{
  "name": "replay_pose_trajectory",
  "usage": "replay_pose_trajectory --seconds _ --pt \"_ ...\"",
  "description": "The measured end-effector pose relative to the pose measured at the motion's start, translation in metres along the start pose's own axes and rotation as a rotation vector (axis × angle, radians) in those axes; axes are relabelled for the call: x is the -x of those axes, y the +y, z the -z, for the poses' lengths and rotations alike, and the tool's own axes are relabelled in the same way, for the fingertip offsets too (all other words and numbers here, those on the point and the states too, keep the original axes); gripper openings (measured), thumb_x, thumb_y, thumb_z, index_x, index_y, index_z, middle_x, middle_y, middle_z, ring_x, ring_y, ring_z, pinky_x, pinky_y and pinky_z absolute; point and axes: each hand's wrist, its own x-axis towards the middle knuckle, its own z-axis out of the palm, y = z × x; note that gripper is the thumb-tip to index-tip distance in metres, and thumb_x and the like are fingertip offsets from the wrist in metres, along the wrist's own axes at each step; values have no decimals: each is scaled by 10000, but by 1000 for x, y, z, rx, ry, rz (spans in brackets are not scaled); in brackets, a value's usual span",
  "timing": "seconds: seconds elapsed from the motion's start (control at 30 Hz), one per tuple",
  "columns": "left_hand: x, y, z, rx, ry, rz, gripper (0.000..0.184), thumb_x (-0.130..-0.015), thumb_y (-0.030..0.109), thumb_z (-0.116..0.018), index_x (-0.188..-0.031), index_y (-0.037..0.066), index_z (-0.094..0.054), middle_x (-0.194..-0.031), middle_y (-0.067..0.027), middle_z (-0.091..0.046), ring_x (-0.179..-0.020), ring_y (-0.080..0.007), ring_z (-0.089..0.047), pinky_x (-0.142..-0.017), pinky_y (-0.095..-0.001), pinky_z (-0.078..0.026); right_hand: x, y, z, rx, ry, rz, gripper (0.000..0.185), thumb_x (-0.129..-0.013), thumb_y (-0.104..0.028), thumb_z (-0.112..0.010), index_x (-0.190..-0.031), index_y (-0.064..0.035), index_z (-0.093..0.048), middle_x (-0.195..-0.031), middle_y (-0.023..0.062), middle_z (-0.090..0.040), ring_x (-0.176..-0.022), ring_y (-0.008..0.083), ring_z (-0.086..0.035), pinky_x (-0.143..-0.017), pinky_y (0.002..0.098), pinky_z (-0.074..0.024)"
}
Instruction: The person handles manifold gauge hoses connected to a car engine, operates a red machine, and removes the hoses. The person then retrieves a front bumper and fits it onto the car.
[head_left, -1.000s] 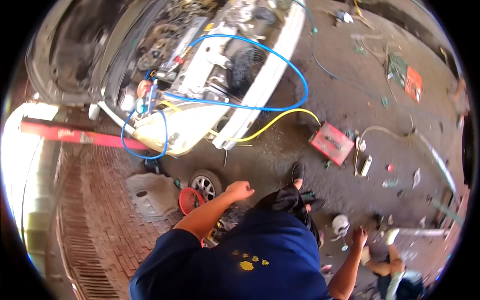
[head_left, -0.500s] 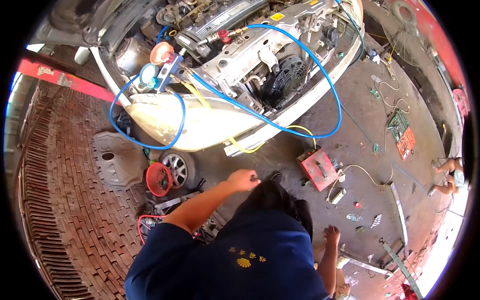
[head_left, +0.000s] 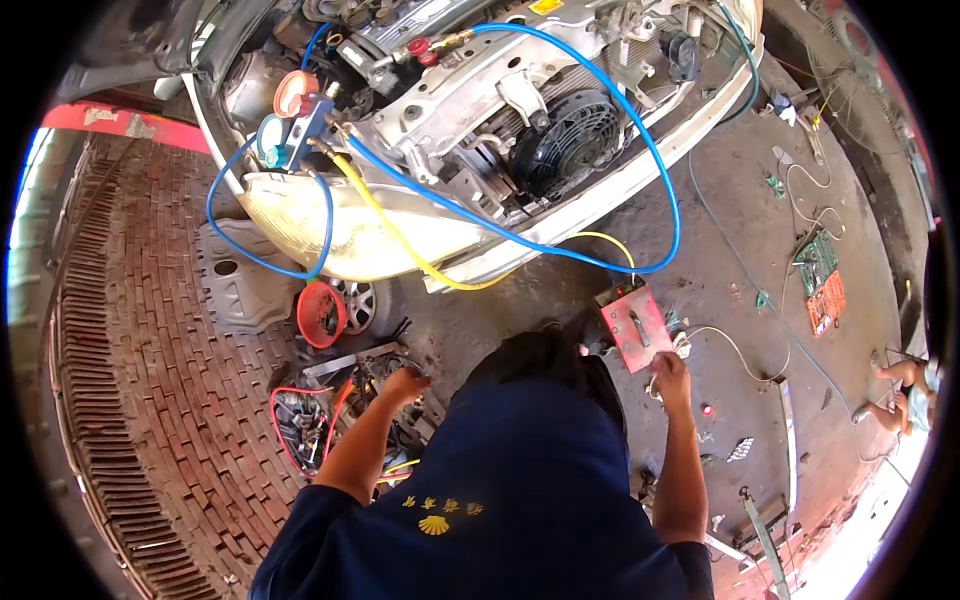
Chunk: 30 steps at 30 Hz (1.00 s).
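Note:
My left hand is closed above metal parts on the floor, left of my body; a small dark thing shows at its fingertips, too small to name. My right hand hangs with curled fingers just below the red box in the view, nothing visible in it. Ahead is a car front with its headlight and a black fan. A gauge set rests above the headlight, with a blue hose and a yellow hose running from it.
A wheel, a red bowl and a grey cover lie on the left. Tool cases, cables and a metal bar are on the floor at right. Another person is at the far right edge.
The view has shifted, and the car front is nearer than a second ago. My left hand has moved down and left, my right hand up toward the red box.

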Motion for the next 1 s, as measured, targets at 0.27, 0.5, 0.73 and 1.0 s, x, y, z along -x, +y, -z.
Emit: replay_pose_trajectory --seconds 0.27,0.5,0.73,1.0 --pt "57 115 46 205 186 88 476 -899 509 -669 -1081 78 -756 -826 -153 -762 -882 -344 -748 -821 -442 -576 -54 -139 -46 -104 -115 304 265 -970 -201 -704 -1142 1 -685 -978 139 -734 -876 195 -715 -809 337 -569" --pt "43 117 61 240 195 80 473 -898 492 -686 -1095 66 -745 -868 -190 -759 -882 -365 -743 -819 -446 -575 -58 -283 -86 -109 -363 553 269 -1016 -172 -657 -1208 16 -658 -1068 81 -715 -959 138 -673 -824 293 -540" --pt "15 83 59 347 44 206 464 -905 476 -681 -1115 69 -753 -892 -182 -767 -913 -358 -743 -852 -444 -574 -97 -352 -144 -811 -537 328 502 -1023 -231 -643 -1428 22 -491 -1384 189 -608 -1228 298 -634 -1010 397 -514" --pt "-13 70 87 382 77 151 455 -916 476 -659 -1082 65 -763 -856 -151 -772 -875 -329 -754 -830 -423 -575 -157 -395 -193 -1284 -484 -2 795 -1047 -535 -480 -1524 78 -312 -1578 255 -361 -1481 366 -351 -1246 491 -249"
